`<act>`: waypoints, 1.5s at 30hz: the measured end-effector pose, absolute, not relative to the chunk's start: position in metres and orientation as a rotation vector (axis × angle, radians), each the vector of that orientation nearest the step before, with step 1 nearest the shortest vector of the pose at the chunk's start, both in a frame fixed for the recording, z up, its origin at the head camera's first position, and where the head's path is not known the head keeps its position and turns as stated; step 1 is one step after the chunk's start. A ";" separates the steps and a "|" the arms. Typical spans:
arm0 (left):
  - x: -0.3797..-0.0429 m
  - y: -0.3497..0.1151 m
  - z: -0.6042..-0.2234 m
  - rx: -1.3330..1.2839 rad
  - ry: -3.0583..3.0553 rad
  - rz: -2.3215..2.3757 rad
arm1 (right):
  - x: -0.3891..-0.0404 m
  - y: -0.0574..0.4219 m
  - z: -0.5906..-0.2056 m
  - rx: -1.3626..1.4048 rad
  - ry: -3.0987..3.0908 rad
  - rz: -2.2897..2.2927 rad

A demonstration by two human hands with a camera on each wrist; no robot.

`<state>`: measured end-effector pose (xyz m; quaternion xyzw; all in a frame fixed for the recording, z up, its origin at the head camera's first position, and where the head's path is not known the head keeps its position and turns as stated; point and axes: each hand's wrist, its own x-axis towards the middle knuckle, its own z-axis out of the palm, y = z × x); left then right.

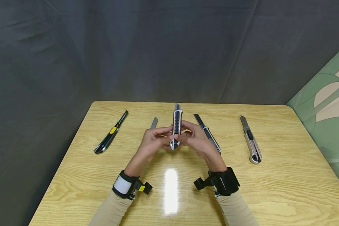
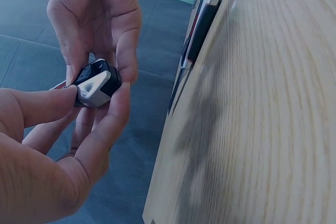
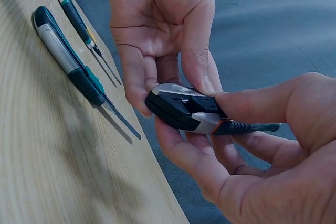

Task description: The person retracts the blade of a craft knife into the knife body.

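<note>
The silver-and-black box cutter with a long, narrow handle [image 1: 177,125] should handle as a stiff, hard tool, probably fairly light and unlikely to break. Its smooth metal sides could be slippery; the dark, ridged parts look likely to grip better. The safest hold seems to be low on the handle, well away from the metal tip.

It has a pale metal frame around a dark ridged channel, with a pointed silver-and-black butt. Whether bare blade shows at its tip is hard to tell.

It is held up above the pale wood-grain desk [image 1: 285,188], tip pointing away from the person. The left hand [image 1: 155,139] pinches it from its left, the right hand [image 1: 196,138] from its right; each has thumb and fingers closed to the handle's thickness.

Left of this cutter lies a black cutter with a yellow patch [image 1: 111,133]; well to its right lies a grey metal cutter [image 1: 252,141].
</note>
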<state>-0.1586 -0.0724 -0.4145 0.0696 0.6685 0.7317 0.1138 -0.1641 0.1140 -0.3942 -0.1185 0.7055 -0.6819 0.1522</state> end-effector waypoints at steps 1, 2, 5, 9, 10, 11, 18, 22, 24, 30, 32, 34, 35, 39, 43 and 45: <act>-0.158 -0.072 -0.415 0.204 1.962 2.145 | -0.164 0.114 -0.394 -0.339 2.030 -1.950; -0.158 -0.073 -0.415 0.203 1.964 2.143 | -0.164 0.114 -0.395 -0.340 2.041 -1.939; -0.158 -0.073 -0.414 0.206 1.967 2.145 | -0.164 0.114 -0.395 -0.348 2.070 -1.909; -0.159 -0.074 -0.413 0.219 1.976 2.147 | -0.164 0.114 -0.395 -0.363 2.105 -1.888; -0.159 -0.073 -0.413 0.220 1.979 2.144 | -0.164 0.115 -0.395 -0.364 2.107 -1.887; -0.160 -0.073 -0.413 0.220 1.977 2.143 | -0.164 0.115 -0.395 -0.367 2.107 -1.885; -0.160 -0.073 -0.413 0.186 1.969 2.140 | -0.165 0.116 -0.394 -0.376 2.106 -1.872; -0.160 -0.073 -0.413 0.177 1.960 2.141 | -0.165 0.115 -0.395 -0.373 2.120 -1.869; -0.160 -0.073 -0.413 0.177 1.959 2.137 | -0.166 0.114 -0.396 -0.363 2.120 -1.866; -0.162 -0.073 -0.414 0.167 1.965 2.109 | -0.167 0.113 -0.397 -0.331 2.076 -1.873; -0.162 -0.073 -0.414 0.163 1.970 2.097 | -0.167 0.113 -0.397 -0.324 2.040 -1.884; -0.163 -0.074 -0.415 0.160 1.972 2.089 | -0.167 0.114 -0.396 -0.318 2.012 -1.887; -0.163 -0.074 -0.415 0.160 1.972 2.086 | -0.167 0.114 -0.397 -0.314 2.001 -1.887; -0.163 -0.073 -0.415 0.158 1.978 2.067 | -0.168 0.115 -0.398 -0.282 1.968 -1.890; -0.161 -0.072 -0.417 0.141 1.995 2.046 | -0.169 0.116 -0.400 -0.225 1.965 -1.909; -0.161 -0.072 -0.419 0.133 2.000 2.043 | -0.170 0.117 -0.401 -0.195 1.978 -1.923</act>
